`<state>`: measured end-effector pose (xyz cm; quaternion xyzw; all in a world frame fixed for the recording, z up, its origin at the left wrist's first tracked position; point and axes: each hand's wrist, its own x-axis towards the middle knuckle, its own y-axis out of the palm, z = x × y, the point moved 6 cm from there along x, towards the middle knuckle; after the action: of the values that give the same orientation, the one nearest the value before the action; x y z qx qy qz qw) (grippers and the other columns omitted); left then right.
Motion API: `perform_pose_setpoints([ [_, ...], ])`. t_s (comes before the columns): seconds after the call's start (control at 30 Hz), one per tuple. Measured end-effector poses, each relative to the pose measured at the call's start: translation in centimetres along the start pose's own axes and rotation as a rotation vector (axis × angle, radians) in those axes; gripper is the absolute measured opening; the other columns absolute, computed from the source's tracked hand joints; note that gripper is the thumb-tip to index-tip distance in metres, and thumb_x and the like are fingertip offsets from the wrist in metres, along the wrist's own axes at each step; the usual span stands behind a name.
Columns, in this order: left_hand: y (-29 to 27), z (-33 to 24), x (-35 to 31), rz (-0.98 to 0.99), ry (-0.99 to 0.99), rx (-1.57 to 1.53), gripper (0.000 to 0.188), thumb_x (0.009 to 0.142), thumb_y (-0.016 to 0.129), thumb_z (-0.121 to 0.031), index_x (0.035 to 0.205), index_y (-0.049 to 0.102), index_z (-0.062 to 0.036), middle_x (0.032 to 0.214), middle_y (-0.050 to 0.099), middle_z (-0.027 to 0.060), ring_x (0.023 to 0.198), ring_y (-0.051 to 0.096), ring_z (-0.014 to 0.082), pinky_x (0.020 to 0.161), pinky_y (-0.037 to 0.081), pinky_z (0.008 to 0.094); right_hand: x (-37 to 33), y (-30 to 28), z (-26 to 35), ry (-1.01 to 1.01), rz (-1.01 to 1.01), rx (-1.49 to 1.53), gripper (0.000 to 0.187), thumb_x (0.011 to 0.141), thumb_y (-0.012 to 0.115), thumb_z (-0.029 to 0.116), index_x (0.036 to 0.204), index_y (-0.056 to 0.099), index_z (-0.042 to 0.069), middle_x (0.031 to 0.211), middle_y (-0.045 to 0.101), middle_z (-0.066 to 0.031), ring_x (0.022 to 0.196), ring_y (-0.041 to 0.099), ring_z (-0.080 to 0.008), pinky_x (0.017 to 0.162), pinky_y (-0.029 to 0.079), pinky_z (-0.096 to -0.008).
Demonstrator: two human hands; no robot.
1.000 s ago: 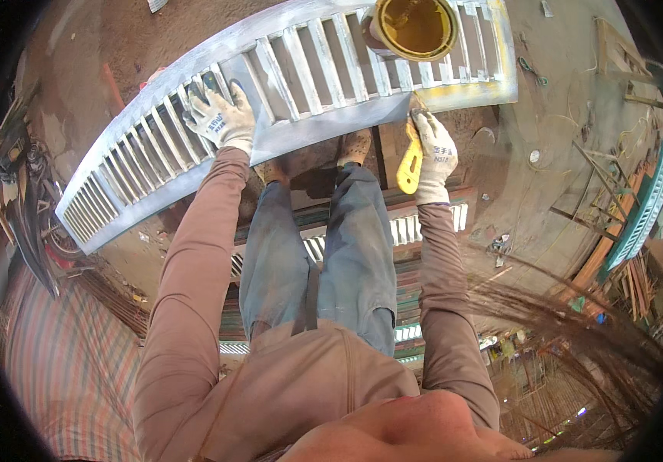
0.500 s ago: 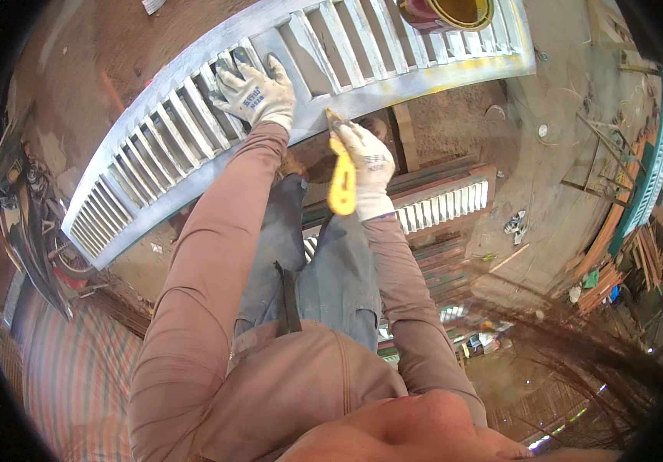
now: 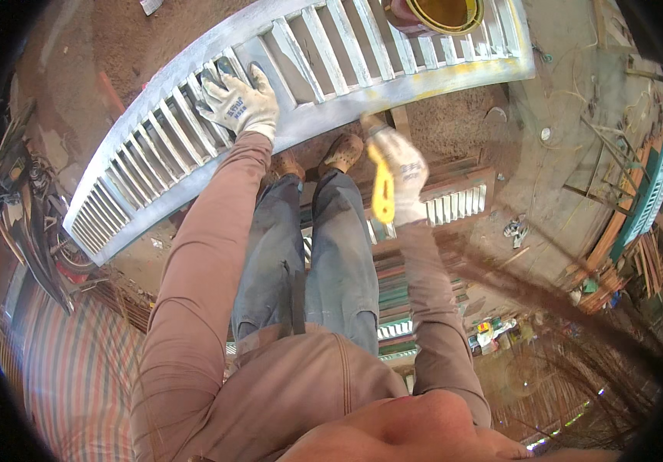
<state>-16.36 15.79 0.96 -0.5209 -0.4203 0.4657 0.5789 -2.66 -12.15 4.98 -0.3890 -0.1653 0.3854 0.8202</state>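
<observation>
In front of me lies a long shutter panel (image 3: pixel 301 119) with slats, painted whitish grey, with yellowish patches along its right edge. My left hand (image 3: pixel 241 102), in a pale work glove with dark fingertips, rests spread on the slats left of the middle. My right hand (image 3: pixel 402 165), gloved too, is closed around a yellow-handled paintbrush (image 3: pixel 382 189). The brush head is blurred; it points at the panel's near edge, and I cannot tell whether it touches. A paint can (image 3: pixel 443 17) with a yellow rim stands on the panel's far right part.
Below the panel are my feet in brown clogs (image 3: pixel 341 152). More slatted panels (image 3: pixel 455 204) lie to the right of my legs. A teal slatted panel (image 3: pixel 659 165) and timber (image 3: pixel 605 281) lie at the far right. A motorbike (image 3: pixel 35 231) and a striped cloth (image 3: pixel 77 369) are at the left.
My right hand has moved right with the paintbrush, off the panel's near edge. The left hand stays spread on the slats. The panel and can sit slightly further left in view.
</observation>
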Motion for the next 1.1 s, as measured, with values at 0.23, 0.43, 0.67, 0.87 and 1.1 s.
perform_pose_setpoints([
  [0.23, -0.2, -0.1, -0.1, -0.095, 0.053, -0.001, 0.074, 0.091, 0.041, -0.056, 0.134, 0.05, 0.0034, 0.144, 0.033, 0.0281, 0.136, 0.031, 0.0409, 0.108, 0.018, 0.0642, 5.3, -5.7, -2.6, -0.167, -0.172, -0.387, 0.027, 0.077, 0.069, 0.02, 0.104, 0.067, 0.016, 0.107, 0.068, -0.0067, 0.097, 0.066, -0.0244, 0.08, 0.054, -0.0366],
  [0.43, 0.3, 0.3, -0.2, -0.035, 0.01, 0.009, 0.076, 0.092, 0.038, -0.059, 0.136, 0.047, 0.0026, 0.145, 0.031, 0.0272, 0.137, 0.029, 0.0411, 0.11, 0.017, 0.0615, 3.2, 0.0, -0.8, -0.139, 0.094, -0.481, 0.034, 0.077, 0.065, 0.021, 0.111, 0.063, 0.019, 0.113, 0.064, -0.0006, 0.101, 0.063, -0.0227, 0.084, 0.051, -0.0378],
  [0.67, 0.1, 0.0, 0.2, -0.077, 0.027, 0.017, 0.077, 0.092, 0.039, -0.061, 0.139, 0.044, 0.0006, 0.146, 0.03, 0.0251, 0.137, 0.028, 0.04, 0.11, 0.016, 0.063, 0.8, -0.9, 0.7, -0.063, -0.162, 0.048, 0.027, 0.073, 0.071, 0.017, 0.1, 0.07, 0.015, 0.095, 0.069, -0.0047, 0.087, 0.067, -0.0227, 0.078, 0.054, -0.0348],
  [0.87, 0.2, 0.2, 0.0, -0.137, 0.055, -0.063, 0.077, 0.093, 0.037, -0.061, 0.139, 0.044, 0.0002, 0.147, 0.03, 0.0254, 0.137, 0.029, 0.0409, 0.111, 0.015, 0.0618, 4.9, -7.5, -7.6, 0.132, -0.365, -0.132, 0.029, 0.083, 0.062, 0.01, 0.111, 0.068, 0.01, 0.107, 0.068, -0.0132, 0.092, 0.068, -0.0268, 0.08, 0.055, -0.0347],
  [1.1, 0.1, 0.1, 0.1, -0.139, 0.044, -0.049, 0.072, 0.09, 0.044, -0.057, 0.131, 0.052, 0.0022, 0.141, 0.036, 0.0283, 0.133, 0.033, 0.0441, 0.109, 0.017, 0.0644, 2.1, -2.3, -0.3, 0.042, 0.014, -0.102, 0.034, 0.075, 0.067, 0.013, 0.109, 0.068, 0.02, 0.106, 0.069, -0.0047, 0.095, 0.068, -0.0233, 0.08, 0.055, -0.0334],
])
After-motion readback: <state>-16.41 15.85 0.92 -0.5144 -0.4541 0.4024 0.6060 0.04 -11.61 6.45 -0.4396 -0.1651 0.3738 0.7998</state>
